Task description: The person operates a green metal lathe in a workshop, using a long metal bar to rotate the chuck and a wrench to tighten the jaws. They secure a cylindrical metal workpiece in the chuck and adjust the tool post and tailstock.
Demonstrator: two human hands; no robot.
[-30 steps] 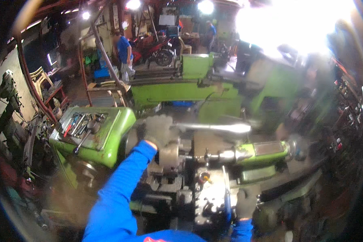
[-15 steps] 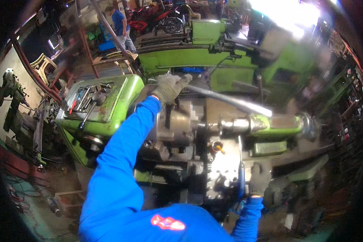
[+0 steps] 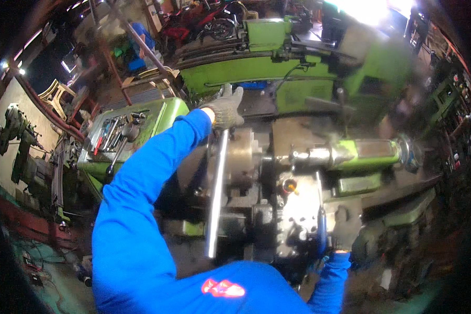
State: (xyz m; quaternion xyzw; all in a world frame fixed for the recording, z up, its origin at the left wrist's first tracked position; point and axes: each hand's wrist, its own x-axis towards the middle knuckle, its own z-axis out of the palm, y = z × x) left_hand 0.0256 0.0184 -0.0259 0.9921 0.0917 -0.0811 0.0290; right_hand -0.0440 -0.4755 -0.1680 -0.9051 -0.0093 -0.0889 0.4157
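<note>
My left hand (image 3: 226, 108), in a grey knit glove, is over the lathe chuck (image 3: 238, 154) with its fingers stretched out and apart. Beneath its palm starts a long shiny metal bar (image 3: 216, 193), which runs from the chuck's top down toward my body. The hand touches or nearly touches the bar's far end, without fingers wrapped round it. My right hand (image 3: 347, 225), in a dark glove, is low on the right beside a lever with a blue grip (image 3: 322, 233). Blur and shadow hide its fingers.
A green headstock (image 3: 167, 118) at left carries several hand tools (image 3: 110, 135). To the right is the green tailstock (image 3: 366, 154); a small cup (image 3: 290, 186) sits on the carriage. Another green machine (image 3: 246, 70) stands behind, with a person (image 3: 141, 37) and a red motorcycle (image 3: 201, 23) beyond.
The metal bar has swung from pointing right to pointing toward me. My left hand has turned, its fingers now pointing away from me. The whole view has shifted slightly.
</note>
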